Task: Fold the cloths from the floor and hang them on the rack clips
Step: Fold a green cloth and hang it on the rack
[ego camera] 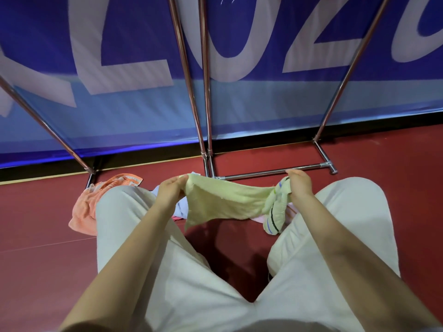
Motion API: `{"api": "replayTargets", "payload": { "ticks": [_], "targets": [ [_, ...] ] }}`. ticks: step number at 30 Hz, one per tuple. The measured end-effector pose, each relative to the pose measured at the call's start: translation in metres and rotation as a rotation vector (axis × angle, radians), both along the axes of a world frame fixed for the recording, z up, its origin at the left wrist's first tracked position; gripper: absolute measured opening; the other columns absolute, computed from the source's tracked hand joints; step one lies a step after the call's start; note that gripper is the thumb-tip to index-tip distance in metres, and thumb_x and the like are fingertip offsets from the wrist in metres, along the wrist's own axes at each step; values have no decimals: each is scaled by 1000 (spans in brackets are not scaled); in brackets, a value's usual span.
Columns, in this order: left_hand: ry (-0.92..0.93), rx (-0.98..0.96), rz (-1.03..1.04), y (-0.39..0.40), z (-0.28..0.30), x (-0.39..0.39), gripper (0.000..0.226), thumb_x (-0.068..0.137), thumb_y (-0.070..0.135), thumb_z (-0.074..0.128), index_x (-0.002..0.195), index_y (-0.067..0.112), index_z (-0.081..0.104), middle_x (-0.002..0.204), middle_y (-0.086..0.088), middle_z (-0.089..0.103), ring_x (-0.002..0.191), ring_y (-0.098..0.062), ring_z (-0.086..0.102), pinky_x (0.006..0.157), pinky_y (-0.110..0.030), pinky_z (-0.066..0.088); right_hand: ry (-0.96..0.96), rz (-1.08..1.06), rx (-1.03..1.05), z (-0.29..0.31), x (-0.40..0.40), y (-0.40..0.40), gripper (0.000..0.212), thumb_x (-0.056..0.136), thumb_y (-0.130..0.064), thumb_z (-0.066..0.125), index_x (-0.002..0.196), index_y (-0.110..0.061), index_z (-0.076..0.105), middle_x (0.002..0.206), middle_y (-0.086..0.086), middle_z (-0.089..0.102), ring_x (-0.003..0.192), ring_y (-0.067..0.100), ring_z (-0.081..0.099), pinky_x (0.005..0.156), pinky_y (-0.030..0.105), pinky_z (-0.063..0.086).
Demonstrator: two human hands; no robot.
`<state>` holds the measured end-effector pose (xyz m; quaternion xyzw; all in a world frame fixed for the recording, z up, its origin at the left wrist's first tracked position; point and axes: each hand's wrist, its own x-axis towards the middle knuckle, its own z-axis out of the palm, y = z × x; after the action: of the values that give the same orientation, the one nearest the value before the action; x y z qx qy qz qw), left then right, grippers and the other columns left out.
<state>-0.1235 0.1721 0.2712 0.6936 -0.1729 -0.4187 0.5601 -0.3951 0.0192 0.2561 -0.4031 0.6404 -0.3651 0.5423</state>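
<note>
Your left hand (pixel 170 190) pinches one end of the yellow cloth (pixel 223 202) and your right hand (pixel 299 185) grips the bunched striped end, stretching it above the red floor (pixel 43 212) between your knees. An orange cloth (pixel 86 207) lies by the rack (pixel 263 173).

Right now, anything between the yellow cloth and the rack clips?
Cannot say for the clips: they are out of view above the frame. The yellow cloth is held stretched between left hand and right hand, off the floor. Only the rack poles rise just behind it; nothing visible blocks lifting it.
</note>
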Motion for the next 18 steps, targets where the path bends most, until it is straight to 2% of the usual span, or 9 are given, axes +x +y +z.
{"api": "replayTargets", "payload": {
  "ticks": [2,4,7,10,12,16,18],
  "targets": [
    [-64,-35,-72,-3,0,-8,18,96,20,57,95,6,68,85,-8,69,82,-20,63,87,-35,52,-111,26,15,8,12,5,15,90,-6,56,85,-12,69,92,-1,65,96,21,59,90,35,46],
    [-94,-74,-81,-6,4,-18,19,91,29,60,82,14,65,83,-9,64,82,-22,59,83,-38,50,-183,86,26,18,26,16,12,84,-10,66,78,-18,71,82,-3,67,85,20,61,78,34,49],
    [-100,-106,-84,-11,11,-33,22,79,45,63,72,24,63,81,-7,59,82,-24,54,81,-43,47,-266,181,24,34,45,38,6,82,-10,70,78,-15,71,70,1,64,64,16,57,59,26,45],
    [35,-165,-92,-13,22,-50,15,85,38,63,78,27,70,84,-4,61,85,-22,55,80,-38,44,-451,276,17,45,61,59,4,86,-3,65,87,-4,69,68,6,64,58,14,58,54,20,46],
    [73,-175,-97,-16,22,-59,15,93,30,59,92,19,71,91,-6,66,89,-21,60,84,-35,48,-483,320,11,49,70,69,6,87,-3,63,90,-2,68,70,7,67,58,13,61,56,19,48],
    [95,-186,-112,-20,23,-65,26,94,26,58,108,7,70,102,-15,71,93,-26,64,86,-38,49,-533,434,-26,55,81,78,16,90,2,56,103,2,66,94,19,71,84,25,71,78,26,57],
    [138,-177,-107,-21,23,-64,30,97,22,54,114,1,66,102,-15,71,90,-24,66,80,-32,52,-483,482,-54,56,84,78,22,89,4,57,109,1,65,99,20,71,90,25,71,84,28,56]
  ]
}}
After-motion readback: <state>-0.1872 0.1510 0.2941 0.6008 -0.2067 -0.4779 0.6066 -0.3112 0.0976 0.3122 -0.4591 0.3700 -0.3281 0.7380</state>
